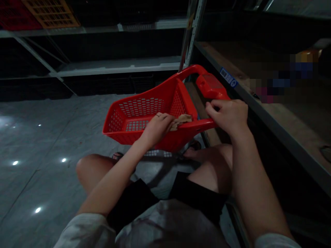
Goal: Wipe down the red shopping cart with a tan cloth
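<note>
While the left hand (159, 126) holds cloth (183, 119), the red basket (178, 138) sits beneath

We wear a pale short-sleeved shirt (170, 227), black shorts (199, 194) and dark sandals (117, 155). Our left hand (158, 128) has a ring (157, 115).

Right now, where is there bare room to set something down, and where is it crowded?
Widest is the grey floor between the rack and the left knee. Inside the red basket, the visible bottom also looks bare. It is crowded at the basket's near rim, where the left hand holds a tan cloth, and around the right hand on the handle.
</note>
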### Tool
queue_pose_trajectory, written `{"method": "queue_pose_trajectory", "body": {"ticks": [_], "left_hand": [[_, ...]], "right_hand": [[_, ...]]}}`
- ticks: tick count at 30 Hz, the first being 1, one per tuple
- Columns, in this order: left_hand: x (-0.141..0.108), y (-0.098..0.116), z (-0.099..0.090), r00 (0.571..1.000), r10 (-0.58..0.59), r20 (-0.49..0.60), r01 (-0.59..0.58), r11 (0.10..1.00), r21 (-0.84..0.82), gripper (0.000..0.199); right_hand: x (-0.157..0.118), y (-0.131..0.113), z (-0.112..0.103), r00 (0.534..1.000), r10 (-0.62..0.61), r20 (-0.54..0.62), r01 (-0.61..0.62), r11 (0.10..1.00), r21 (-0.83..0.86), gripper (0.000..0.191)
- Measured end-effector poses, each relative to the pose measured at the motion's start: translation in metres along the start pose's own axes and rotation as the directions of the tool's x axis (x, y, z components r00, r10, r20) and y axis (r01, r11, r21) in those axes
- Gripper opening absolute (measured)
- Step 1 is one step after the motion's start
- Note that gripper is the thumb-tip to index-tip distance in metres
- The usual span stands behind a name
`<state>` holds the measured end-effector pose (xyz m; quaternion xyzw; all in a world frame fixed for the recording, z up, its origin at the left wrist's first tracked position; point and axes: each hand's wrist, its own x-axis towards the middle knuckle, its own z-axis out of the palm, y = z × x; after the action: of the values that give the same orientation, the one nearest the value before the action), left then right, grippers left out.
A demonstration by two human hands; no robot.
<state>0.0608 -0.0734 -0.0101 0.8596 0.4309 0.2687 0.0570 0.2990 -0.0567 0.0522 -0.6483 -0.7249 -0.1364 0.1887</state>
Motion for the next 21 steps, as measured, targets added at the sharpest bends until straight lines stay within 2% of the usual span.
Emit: {"method": "queue_pose_trajectory", "body": {"ticks": [3, 5, 6, 8, 11, 13, 15, 16, 18, 21], "left_hand": [[-0.060, -0.037, -0.022, 0.983, -0.184, 0.018, 0.180, 0.974, 0.134, 0.026], [-0.087, -0.051, -0.031, 0.957, -0.289, 0.005, 0.287, 0.952, 0.102, 0.027], [-0.094, -0.051, -0.032, 0.950, -0.312, -0.020, 0.312, 0.948, 0.057, 0.029], [-0.093, -0.035, -0.025, 0.950, -0.295, -0.100, 0.290, 0.955, -0.054, 0.031], [-0.063, 0.012, 0.005, 0.953, -0.203, -0.227, 0.172, 0.974, -0.148, 0.035], [-0.042, 0.039, 0.029, 0.919, -0.233, -0.319, 0.190, 0.969, -0.160, 0.036], [-0.037, 0.049, 0.045, 0.880, -0.264, -0.394, 0.213, 0.962, -0.169, 0.037], [-0.041, 0.046, 0.048, 0.869, -0.268, -0.417, 0.215, 0.962, -0.170, 0.037], [-0.063, 0.024, 0.046, 0.864, -0.257, -0.433, 0.210, 0.966, -0.153, 0.038], [-0.112, -0.037, 0.022, 0.851, -0.271, -0.450, 0.260, 0.962, -0.087, 0.035]], "right_hand": [[0.001, 0.001, 0.001, 1.000, 0.004, -0.002, -0.004, 1.000, 0.010, 0.041], [0.002, -0.002, 0.001, 1.000, -0.005, 0.008, 0.005, 1.000, 0.002, 0.043], [0.002, -0.005, 0.000, 1.000, -0.014, 0.012, 0.014, 1.000, -0.006, 0.044], [-0.001, -0.015, -0.002, 0.999, -0.042, 0.021, 0.042, 0.999, -0.019, 0.045], [-0.010, -0.041, 0.000, 0.988, -0.136, 0.066, 0.136, 0.991, 0.002, 0.045], [-0.019, -0.060, 0.005, 0.975, -0.198, 0.096, 0.197, 0.980, 0.020, 0.044], [-0.027, -0.073, 0.011, 0.972, -0.215, 0.096, 0.214, 0.977, 0.017, 0.044], [-0.030, -0.078, 0.014, 0.974, -0.210, 0.089, 0.211, 0.978, 0.007, 0.045], [-0.033, -0.081, 0.018, 0.971, -0.221, 0.090, 0.223, 0.975, -0.016, 0.047], [-0.034, -0.079, 0.020, 0.948, -0.293, 0.126, 0.302, 0.952, -0.059, 0.050]]}}
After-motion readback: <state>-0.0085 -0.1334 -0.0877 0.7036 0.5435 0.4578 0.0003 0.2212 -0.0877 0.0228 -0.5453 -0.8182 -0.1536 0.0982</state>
